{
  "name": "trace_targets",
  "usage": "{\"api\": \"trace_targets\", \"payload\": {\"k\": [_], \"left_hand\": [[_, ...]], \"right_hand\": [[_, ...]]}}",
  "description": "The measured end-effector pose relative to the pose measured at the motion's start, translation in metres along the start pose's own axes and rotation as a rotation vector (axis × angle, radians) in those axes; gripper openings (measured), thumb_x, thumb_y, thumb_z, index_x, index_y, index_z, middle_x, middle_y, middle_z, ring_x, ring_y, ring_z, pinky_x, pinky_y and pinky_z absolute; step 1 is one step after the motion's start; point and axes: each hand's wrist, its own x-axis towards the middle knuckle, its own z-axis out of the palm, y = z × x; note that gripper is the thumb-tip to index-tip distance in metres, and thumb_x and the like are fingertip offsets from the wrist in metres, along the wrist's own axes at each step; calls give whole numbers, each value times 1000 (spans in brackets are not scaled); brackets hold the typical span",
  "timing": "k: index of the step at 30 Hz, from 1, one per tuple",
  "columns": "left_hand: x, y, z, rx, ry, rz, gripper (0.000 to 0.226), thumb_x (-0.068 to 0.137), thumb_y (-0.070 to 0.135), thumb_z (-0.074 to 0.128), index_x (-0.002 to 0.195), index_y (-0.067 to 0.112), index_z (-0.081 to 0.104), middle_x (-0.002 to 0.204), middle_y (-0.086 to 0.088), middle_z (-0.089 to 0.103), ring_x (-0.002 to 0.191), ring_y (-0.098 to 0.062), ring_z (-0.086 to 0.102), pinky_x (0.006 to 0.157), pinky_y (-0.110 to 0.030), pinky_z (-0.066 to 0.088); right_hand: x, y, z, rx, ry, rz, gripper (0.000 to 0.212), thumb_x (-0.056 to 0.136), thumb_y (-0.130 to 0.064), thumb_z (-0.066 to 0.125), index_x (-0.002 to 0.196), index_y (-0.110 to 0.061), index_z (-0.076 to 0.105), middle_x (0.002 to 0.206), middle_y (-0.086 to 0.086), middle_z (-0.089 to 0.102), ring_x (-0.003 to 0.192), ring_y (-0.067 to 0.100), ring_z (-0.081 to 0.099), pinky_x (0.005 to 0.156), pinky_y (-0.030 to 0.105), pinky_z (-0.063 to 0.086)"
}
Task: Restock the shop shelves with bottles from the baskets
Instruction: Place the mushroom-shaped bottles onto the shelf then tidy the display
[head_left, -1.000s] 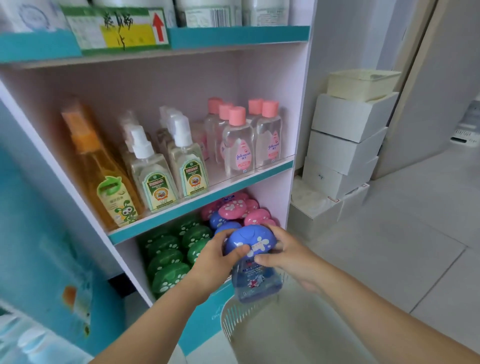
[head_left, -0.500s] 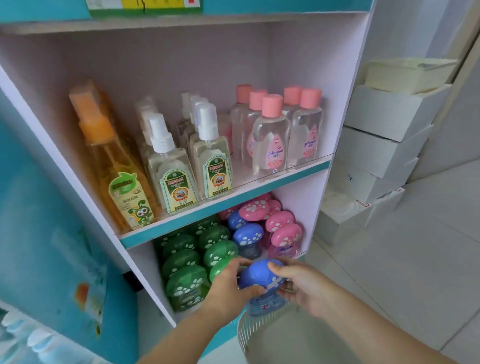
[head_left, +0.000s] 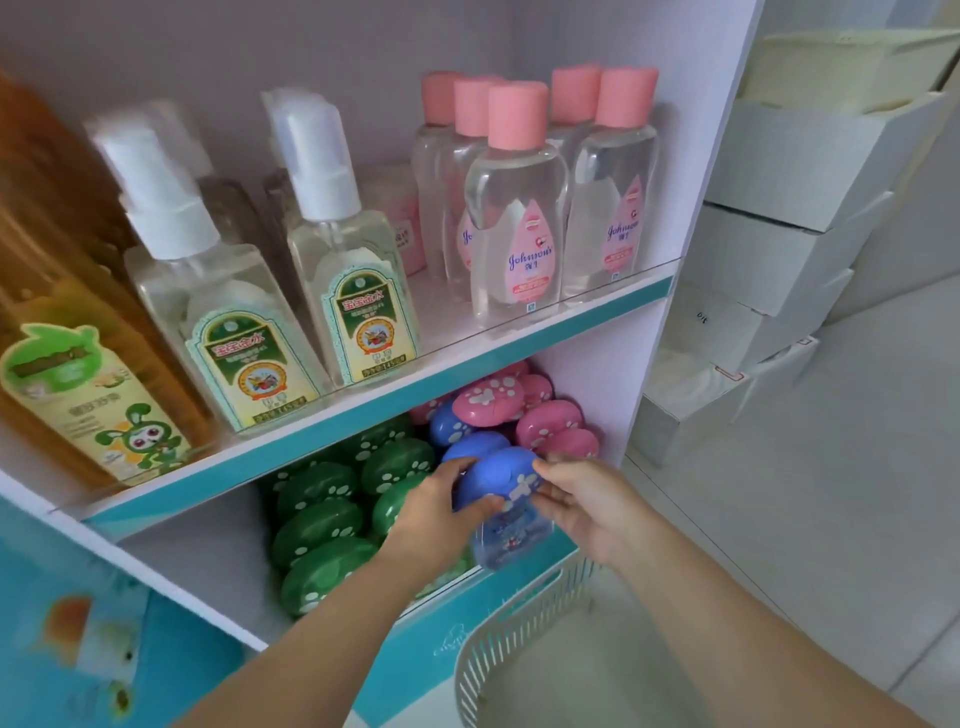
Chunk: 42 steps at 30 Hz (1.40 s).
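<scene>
While both hands grasp blue-capped bottle (head_left: 501, 480), it sits at lower shelf (head_left: 467, 582) front.

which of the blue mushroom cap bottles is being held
The front blue-capped bottle, gripped by the left hand and right hand at the lower shelf's edge; the other blue caps sit behind it untouched.

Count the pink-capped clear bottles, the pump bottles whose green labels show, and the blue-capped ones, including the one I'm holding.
Pink-capped clear bottles: 5
Pump bottles with green labels showing: 2 (blurred ones behind not counted)
Blue-capped bottles: 3, including the held bottle
Total: 10
</scene>
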Motion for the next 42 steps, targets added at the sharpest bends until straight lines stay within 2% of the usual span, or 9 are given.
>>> {"api": "trace_targets", "payload": {"k": [6, 14, 18, 22, 25, 29, 34, 37, 42], "left_hand": [[14, -4, 11, 44, 5, 24, 53, 82, 31, 68, 130, 20, 47, 116, 1, 60, 98, -11, 54, 76, -13, 35], [21, -9, 21, 162, 2, 14, 52, 82, 26, 68, 129, 22, 45, 115, -3, 62, 105, -20, 58, 80, -20, 40], [23, -13, 24, 395, 8, -39, 57, 86, 41, 61, 135, 27, 37, 114, -12, 58, 107, -28, 54, 92, -33, 42], [19, -13, 26, 559, -4, 3, 57, 90, 41, 54, 140, 25, 31, 125, -8, 51, 119, -24, 46, 99, -30, 35], [20, -16, 30, 553, 21, 64, 55, 91, 39, 52, 140, 23, 33, 138, 0, 42, 126, -20, 39, 102, -28, 33], [21, -15, 34, 556, 63, 85, 54, 90, 41, 52, 139, 25, 35, 139, 4, 36, 126, -18, 40, 101, -30, 38], [23, -14, 34, 594, 79, 61, 51, 90, 44, 51, 136, 27, 36, 137, 6, 37, 124, -17, 42, 99, -30, 41], [24, -14, 33, 590, 92, 72, 53, 87, 50, 52, 133, 28, 37, 134, 7, 40, 124, -16, 40, 101, -29, 38], [33, -5, 23, 375, 264, 95, 59, 81, 49, 63, 129, 21, 45, 122, -1, 48, 117, -21, 45, 100, -31, 36]], "right_hand": [[17, 1, -5, 21, 14, -5, 19, 89, 4, 53, 76, -8, 59, 65, 4, 67, 65, 13, 61, 68, 22, 51], [27, 11, -15, -44, -68, 0, 24, 88, 3, 56, 70, -13, 56, 66, 2, 66, 68, 15, 58, 74, 25, 47], [32, 21, -14, -49, -119, 5, 18, 88, 0, 57, 82, -17, 54, 85, 6, 57, 75, 14, 52, 73, 23, 42], [34, 31, -12, -75, -124, 31, 13, 87, 0, 57, 91, -12, 57, 76, -1, 67, 63, 6, 62, 62, 17, 45], [38, 38, -13, -116, -59, 47, 40, 84, -5, 62, 123, -11, 53, 104, 5, 67, 81, 11, 63, 64, 20, 44], [37, 33, -16, -183, 4, 37, 27, 86, -4, 59, 111, -15, 56, 91, 1, 63, 78, 11, 59, 64, 22, 41], [37, 27, -19, -442, 182, -68, 9, 71, -7, 59, 79, -13, 58, 83, 13, 58, 77, 22, 52, 71, 32, 40], [35, 16, -21, -660, 324, -198, 12, 74, 1, 57, 85, 3, 62, 86, 24, 63, 82, 38, 60, 69, 36, 44], [32, -11, -34, -840, 340, -424, 29, 81, -4, 61, 103, -22, 63, 106, 0, 64, 93, 14, 57, 80, 18, 39]]}}
